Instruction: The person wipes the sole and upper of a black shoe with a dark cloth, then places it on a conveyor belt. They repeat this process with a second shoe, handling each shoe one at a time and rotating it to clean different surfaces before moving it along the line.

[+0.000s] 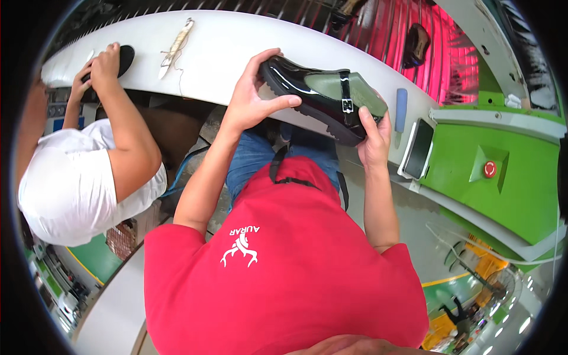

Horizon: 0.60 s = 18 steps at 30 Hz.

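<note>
A glossy black strapped shoe point(294, 81) with a thick ridged sole is held up between my two hands, over the edge of the white table. A green shoe last point(362, 94) fills its opening under the buckled strap. My left hand point(253, 94) grips the toe end, the thumb lying along the sole's side. Around the heel end, my right hand point(375, 133) is closed with its thumb on the upper. Right of that hand lies a tool with a blue handle point(401, 109).
The white table point(219, 47) curves across the front. A conveyor of metal rollers point(387, 35), lit red, carries more shoes point(416, 44). A tool wrapped in tape point(176, 44) lies further left. A co-worker point(89, 171) handles a black piece. At right stand a phone point(419, 149) and a green machine point(473, 177) with a red button point(490, 169).
</note>
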Tool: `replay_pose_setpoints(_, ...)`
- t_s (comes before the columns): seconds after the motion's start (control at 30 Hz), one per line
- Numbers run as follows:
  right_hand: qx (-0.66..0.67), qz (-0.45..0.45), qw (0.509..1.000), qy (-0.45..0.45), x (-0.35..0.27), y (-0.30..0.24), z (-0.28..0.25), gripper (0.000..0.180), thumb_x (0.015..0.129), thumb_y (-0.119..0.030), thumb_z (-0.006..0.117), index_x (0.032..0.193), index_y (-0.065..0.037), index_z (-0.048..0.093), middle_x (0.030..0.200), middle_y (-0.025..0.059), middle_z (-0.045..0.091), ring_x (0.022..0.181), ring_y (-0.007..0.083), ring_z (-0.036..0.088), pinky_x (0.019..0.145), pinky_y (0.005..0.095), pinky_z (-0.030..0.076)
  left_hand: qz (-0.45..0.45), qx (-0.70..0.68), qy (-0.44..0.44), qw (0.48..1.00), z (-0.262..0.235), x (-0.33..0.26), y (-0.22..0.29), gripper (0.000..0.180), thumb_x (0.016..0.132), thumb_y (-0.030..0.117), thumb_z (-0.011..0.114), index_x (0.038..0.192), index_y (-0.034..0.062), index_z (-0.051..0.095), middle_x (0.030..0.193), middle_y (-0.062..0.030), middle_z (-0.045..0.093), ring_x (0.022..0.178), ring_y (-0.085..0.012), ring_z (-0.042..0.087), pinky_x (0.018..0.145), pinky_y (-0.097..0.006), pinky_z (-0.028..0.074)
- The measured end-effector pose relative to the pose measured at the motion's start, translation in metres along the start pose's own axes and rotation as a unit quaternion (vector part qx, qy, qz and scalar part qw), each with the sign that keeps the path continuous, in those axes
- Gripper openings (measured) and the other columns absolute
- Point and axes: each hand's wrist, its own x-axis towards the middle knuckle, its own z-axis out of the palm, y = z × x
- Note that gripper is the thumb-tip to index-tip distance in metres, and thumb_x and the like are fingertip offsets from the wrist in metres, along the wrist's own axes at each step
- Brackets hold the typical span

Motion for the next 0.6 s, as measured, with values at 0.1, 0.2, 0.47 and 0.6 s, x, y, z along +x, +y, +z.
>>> replay_pose_setpoints(0.1,0.009,0.019,1.000,0.011,-0.003,0.001,0.001,0.045,0.106,-0.012,0.072,0.146,0.001,0.059,0.134,0.0107,0.069,0.118,0.0177,0.068,0.100,0.0340,0.058,0.003,0.013,0.005,1.000,-0.002,-0.004,-0.003,0.105,0.075,0.023,0.100,0.161,0.0012,0.044,0.155,-0.0148,0.054,0.144,-0.0254,0.054,0.125,-0.040,0.039)
replay_pose_setpoints(0.2,-0.007,-0.011,1.000,0.028,-0.007,0.003,0.006,0.039,0.106,-0.013,0.072,0.141,0.001,0.062,0.132,0.0097,0.070,0.116,0.0168,0.068,0.102,0.0342,0.055,0.012,0.031,0.010,0.999,-0.003,-0.006,-0.007,0.104,0.078,0.026,0.099,0.162,0.0010,0.043,0.155,-0.0150,0.054,0.145,-0.0255,0.052,0.126,-0.040,0.038)
replay_pose_setpoints(0.47,0.000,-0.108,0.993,0.053,-0.004,-0.035,0.038,0.037,0.107,-0.013,0.070,0.140,0.002,0.063,0.131,0.0122,0.072,0.118,0.0202,0.070,0.106,0.0362,0.055,0.101,0.009,0.093,0.990,-0.007,0.003,-0.013,0.069,0.113,0.040,0.057,0.165,-0.0007,0.038,0.158,-0.0197,0.052,0.146,-0.0283,0.053,0.123,-0.044,0.040)
replay_pose_setpoints(0.6,0.052,-0.259,0.962,0.067,0.024,-0.101,0.067,0.035,0.109,-0.015,0.067,0.139,0.002,0.062,0.131,0.0143,0.072,0.114,0.0244,0.073,0.100,0.0405,0.062,0.042,-0.193,0.060,0.978,-0.002,0.003,-0.012,0.075,0.116,0.053,0.045,0.163,-0.0046,0.037,0.152,-0.0276,0.055,0.138,-0.0351,0.061,0.117,-0.048,0.048)
